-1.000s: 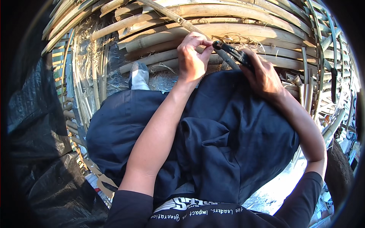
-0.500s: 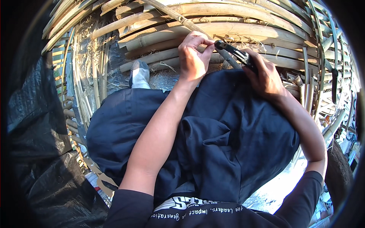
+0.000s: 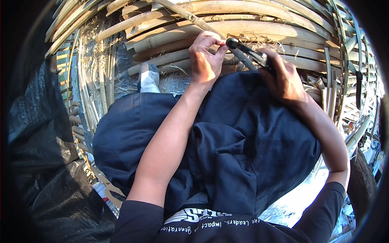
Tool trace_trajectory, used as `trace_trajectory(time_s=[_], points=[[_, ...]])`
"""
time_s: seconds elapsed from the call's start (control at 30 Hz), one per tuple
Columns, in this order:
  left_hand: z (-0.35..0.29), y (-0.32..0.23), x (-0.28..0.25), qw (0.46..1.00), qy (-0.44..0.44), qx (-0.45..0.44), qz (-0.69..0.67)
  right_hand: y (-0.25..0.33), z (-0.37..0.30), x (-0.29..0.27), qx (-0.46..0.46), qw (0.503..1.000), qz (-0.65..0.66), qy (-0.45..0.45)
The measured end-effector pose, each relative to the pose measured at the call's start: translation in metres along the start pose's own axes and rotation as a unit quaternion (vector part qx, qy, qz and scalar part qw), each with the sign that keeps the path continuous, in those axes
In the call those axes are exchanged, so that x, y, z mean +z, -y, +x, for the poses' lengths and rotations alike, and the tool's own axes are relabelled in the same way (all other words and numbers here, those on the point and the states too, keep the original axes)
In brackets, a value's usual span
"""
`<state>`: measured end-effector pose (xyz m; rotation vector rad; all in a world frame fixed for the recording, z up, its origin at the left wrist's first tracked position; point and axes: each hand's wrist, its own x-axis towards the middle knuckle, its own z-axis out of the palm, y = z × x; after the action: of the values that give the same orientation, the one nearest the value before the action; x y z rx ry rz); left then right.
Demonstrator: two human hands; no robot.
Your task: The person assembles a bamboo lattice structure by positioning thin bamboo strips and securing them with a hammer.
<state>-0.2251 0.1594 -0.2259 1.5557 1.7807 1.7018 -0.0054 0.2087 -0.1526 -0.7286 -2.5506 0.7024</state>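
Shirt: nearest the lens, our dark top [image 3: 210, 233] w/ pale print, sleeves pushed up on both forearms.
Lap: we're seated/crouched, dark navy trousers [image 3: 243, 150] filling the mid frame; one grey-white shoe [image 3: 149, 79] pokes out beyond the knee, resting on the bamboo.
Left side: black plastic sheeting [image 3: 44, 162] bunched along the edge.
Left hand: our left hand [image 3: 206, 58] is raised past the knees, thumb & fingertips pinched together at the tip of the tool, apparently on something thin; too small to tell what (maybe a strip or wire).
Right hand: our right hand [image 3: 285, 77] is clenched around the handles of a dark plier-type tool [image 3: 249, 52], nose pointing left toward the left fingertips.
Tool position: held in the air just above the knees, in front of the bamboo poles, its nose touching or all but touching the left pinch.
Work surface: a run of bamboo poles [image 3: 251, 24] laid side by side, w/ one thinner pole crossing diagonally; loose fibres & shavings [image 3: 95, 38] lie btwn them.
Progress: we judge the work mid-way. Many poles already sit in line, but whatever's pinched at the tool is in hand, not yet fixed or cut; how much of the structure remains we can't tell.
Far right: more split canes [image 3: 344, 60] stacked upright near the rim.
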Motion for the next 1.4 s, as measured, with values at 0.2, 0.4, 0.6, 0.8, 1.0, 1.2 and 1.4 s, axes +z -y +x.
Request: trace_trajectory(time_s=[0.2, 0.4, 0.6, 0.8, 1.0, 1.2, 1.4], points=[[0.002, -0.001, 0.003, 0.999, -0.006, 0.033, 0.019, 0.005, 0.004, -0.005, -0.001, 0.998, -0.048, 0.032], [0.005, -0.010, 0.007, 1.000, -0.006, -0.002, 0.001, -0.002, 0.002, -0.005, 0.029, 0.999, 0.019, -0.017], [0.003, -0.004, 0.006, 1.000, -0.008, 0.028, 0.008, -0.001, 0.002, -0.007, 0.048, 0.999, 0.025, -0.005], [0.003, -0.009, 0.007, 1.000, 0.000, 0.007, 0.013, -0.008, 0.001, -0.009, -0.021, 0.998, 0.047, -0.034], [0.002, -0.003, 0.008, 1.000, -0.001, -0.012, -0.017, -0.019, -0.003, 0.001, -0.030, 0.999, -0.033, 0.020], [0.001, 0.002, 0.008, 1.000, -0.002, 0.013, -0.021, -0.013, 0.000, 0.003, -0.016, 0.998, -0.052, 0.035], [0.000, 0.001, 0.008, 1.000, -0.018, 0.014, -0.012, -0.013, -0.002, 0.002, 0.026, 0.999, 0.018, -0.005]])
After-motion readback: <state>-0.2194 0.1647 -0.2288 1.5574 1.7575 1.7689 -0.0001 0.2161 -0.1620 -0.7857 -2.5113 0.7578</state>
